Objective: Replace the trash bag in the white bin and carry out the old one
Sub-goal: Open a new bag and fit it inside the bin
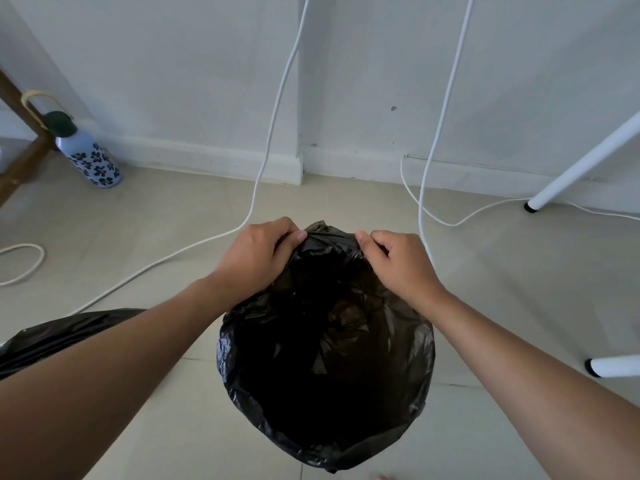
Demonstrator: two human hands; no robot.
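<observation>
Below the camera, centre frame, a black bag (325,358) lines a round opening, its plastic folded out over the rim all round. No bin wall shows anywhere, so bin colour & shape can't be told; the bag covers it entirely. Inside is near black, contents unreadable.

L hand (258,252) & R hand (398,261) both sit at the far edge of the bag, close together w/ a bunched peak of plastic between them. Each pinches that plastic: thumb & curled fingers clenched on the film, thumb tips visible, other fingertips tucked under & hidden. Forearms run in from the bottom corners, cut off by the frame.

Under the L forearm, lower left, a 2nd black bag (65,336) lies on the tiled floor (502,271), mostly hidden by the arm & cut by the frame edge; full or empty, can't tell.

Far left by the wall: a floral bottle (88,152) beside a wooden leg (24,157). White cables (273,119) hang down the wall & trail over the floor. White table legs (585,164) at right, tops out of frame.
</observation>
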